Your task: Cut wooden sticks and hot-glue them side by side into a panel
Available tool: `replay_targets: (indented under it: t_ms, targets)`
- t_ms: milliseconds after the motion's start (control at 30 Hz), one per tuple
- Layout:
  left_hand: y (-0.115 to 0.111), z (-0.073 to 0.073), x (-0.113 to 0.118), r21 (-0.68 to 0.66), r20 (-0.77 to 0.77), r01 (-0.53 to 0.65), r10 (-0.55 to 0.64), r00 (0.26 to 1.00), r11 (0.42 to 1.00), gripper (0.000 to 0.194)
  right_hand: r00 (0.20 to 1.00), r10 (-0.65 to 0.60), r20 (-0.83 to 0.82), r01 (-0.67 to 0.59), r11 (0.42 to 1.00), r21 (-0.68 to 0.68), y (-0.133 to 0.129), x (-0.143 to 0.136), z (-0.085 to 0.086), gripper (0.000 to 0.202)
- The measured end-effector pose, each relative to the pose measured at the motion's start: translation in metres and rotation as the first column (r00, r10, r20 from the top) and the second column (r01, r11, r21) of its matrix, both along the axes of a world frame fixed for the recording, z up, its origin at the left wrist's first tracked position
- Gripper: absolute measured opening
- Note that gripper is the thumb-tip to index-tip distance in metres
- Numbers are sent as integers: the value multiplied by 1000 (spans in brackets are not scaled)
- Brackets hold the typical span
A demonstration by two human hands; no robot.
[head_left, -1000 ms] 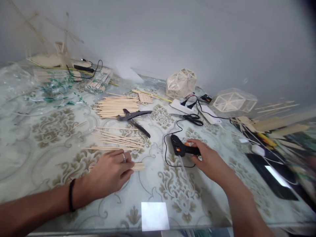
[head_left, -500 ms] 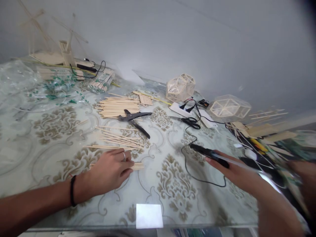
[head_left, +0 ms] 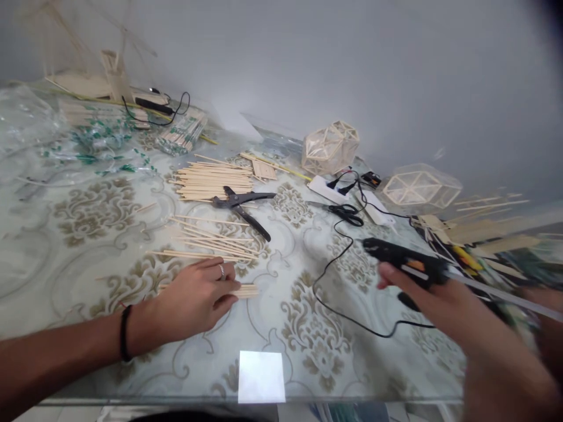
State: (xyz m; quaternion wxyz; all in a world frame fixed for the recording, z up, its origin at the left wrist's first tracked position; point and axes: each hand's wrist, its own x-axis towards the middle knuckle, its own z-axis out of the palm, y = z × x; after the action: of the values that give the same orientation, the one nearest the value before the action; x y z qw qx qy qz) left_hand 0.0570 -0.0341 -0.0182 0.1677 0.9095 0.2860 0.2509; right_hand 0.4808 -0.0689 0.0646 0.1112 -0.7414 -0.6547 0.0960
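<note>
Since half a second ago the glue gun [head_left: 407,262] shifts further right and tips over, carried by the right hand [head_left: 424,302], and its cord [head_left: 382,335] changes its loop across the bench [head_left: 193,381]. At the left, the left hand [head_left: 197,299] pins a short bundle of sticks [head_left: 250,291], thumb on the near side and fingers over the top, the ends poking out past the fingertips. Just beyond it lie loose sticks [head_left: 215,237], then a thicker pile of sticks [head_left: 211,180] with the cutters [head_left: 241,202] resting partly on it. Further right are the scissors [head_left: 347,214], close to the cord, and the power strip [head_left: 328,189]. Rightmost, the right hand is wrapped around the gun's grip, well apart from the left, with a long glue stick [head_left: 488,285] trailing from the rear. If the bundle is held loosely, its sticks could slide out of line when the left hand shifts. A pull on the cord might drag the scissors, and a hot nozzle, if it is heated, could burn fingers brought close
</note>
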Motion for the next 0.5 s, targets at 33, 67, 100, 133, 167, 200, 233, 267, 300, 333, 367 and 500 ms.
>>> replay_targets:
  t_ms: [33, 67, 100, 133, 167, 200, 233, 267, 300, 333, 367, 500]
  targets:
    - [0, 0, 0, -8, 5, 4, -4, 1000, 1000, 14, 999, 36, -34, -38, 998, -44, 2, -14, -4, 54]
    - [0, 0, 0, -18, 8, 9, -9, 1000, 1000, 14, 995, 70, -69, -76, 993, -90, 5, -29, -7, 51]
    - [0, 0, 0, -27, 9, 15, -15, 1000, 1000, 15, 988, 103, -117, -120, 983, -142, 8, -43, -10, 47]
    - [0, 0, 1, -37, 11, 18, -18, 1000, 999, 17, 963, 164, -213, -211, 952, -221, 12, -58, -11, 44]
    - [1, 1, 1, -47, 13, 19, -18, 1000, 999, 18, 934, 208, -290, -270, 944, -191, 16, -72, -11, 47]
    - [1, 1, 1, -57, 17, 19, -18, 1000, 998, 19, 897, 267, -353, -339, 927, -160, 22, -85, -11, 47]
    - [1, 2, 2, -70, 20, 19, -18, 1000, 997, 20, 853, 332, -404, -419, 896, -148, 27, -97, -11, 41]
    - [2, 3, 2, -84, 24, 18, -16, 1000, 996, 21, 800, 389, -457, -504, 849, -158, 33, -106, -11, 34]
    - [2, 4, 2, -99, 26, 19, -16, 1000, 995, 21, 747, 433, -504, -570, 808, -150, 38, -114, -13, 32]
    - [2, 4, 3, -120, 19, 20, -18, 1000, 993, 21, 703, 461, -541, -620, 770, -150, 42, -120, -15, 31]
    - [2, 5, 3, -139, 19, 20, -18, 1000, 990, 21, 688, 460, -561, -626, 768, -137, 45, -123, -18, 29]
    - [-1, 4, 3, -210, -8, 27, -29, 1000, 977, 21, 688, 419, -593, -631, 749, -202, 45, -126, -32, 24]
